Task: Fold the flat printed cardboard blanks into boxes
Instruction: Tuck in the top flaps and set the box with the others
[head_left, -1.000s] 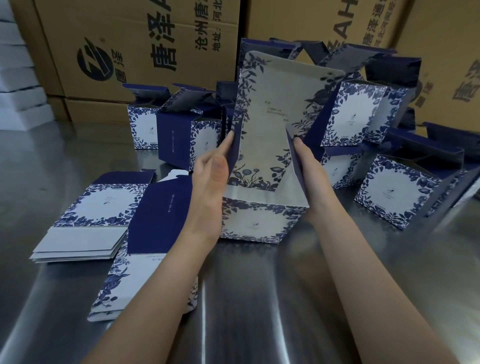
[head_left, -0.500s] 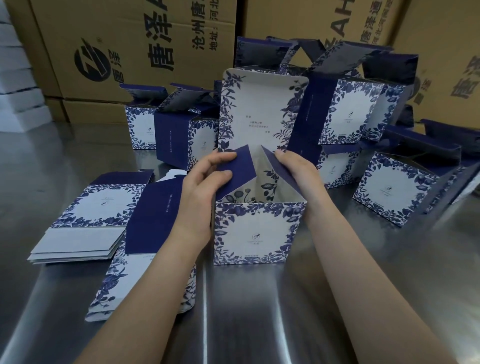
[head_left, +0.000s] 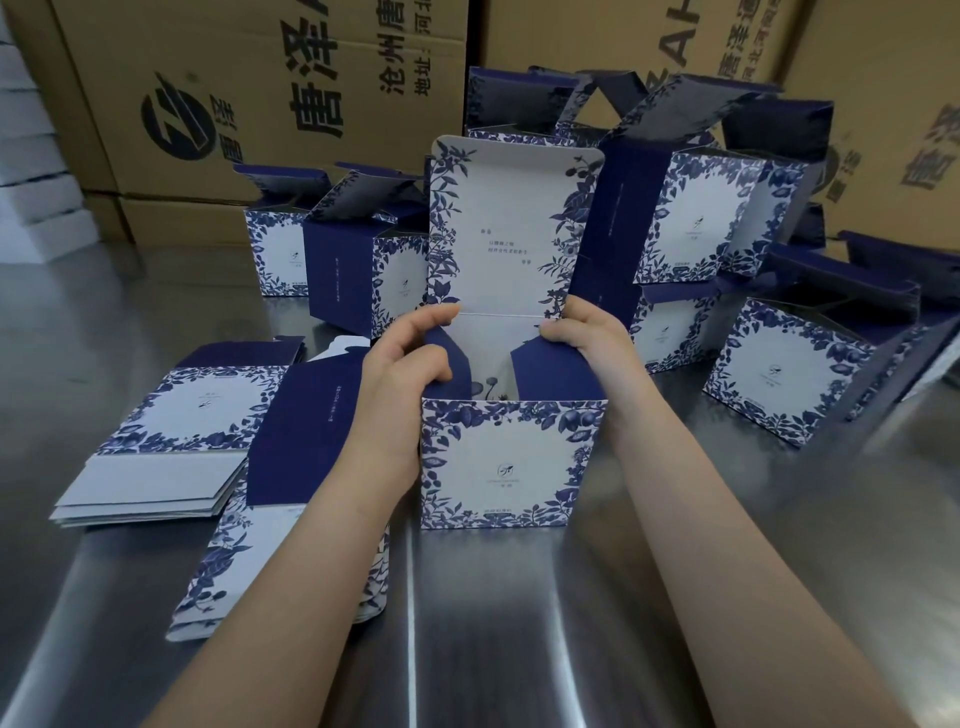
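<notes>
Head view looks down along two bare forearms that reach forward over a steel table (head_left: 519, 639) and converge on a half-formed box (head_left: 511, 467) standing upright at the centre.

The left hand (head_left: 397, 384) sits at the box's upper left corner, the heel of the palm beside the left wall. Its thumb and curled fingers pinch the navy left side flap (head_left: 460, 371), which tilts inward over the opening. The right hand (head_left: 592, 338) mirrors it at the upper right corner, its fingers curled over the top edge of the navy right side flap (head_left: 558, 371), which also leans inward. The two flaps do not meet, and the box's inside shows between them.

Behind the hands the white floral lid panel (head_left: 511, 223) stands up. A stack of flat blanks (head_left: 171, 415) lies to the left, and a second stack (head_left: 291, 426) lies partly under the left forearm. Folded boxes (head_left: 795, 389) with open lids crowd the table behind and to the right, in front of brown shipping cartons (head_left: 260, 78).
</notes>
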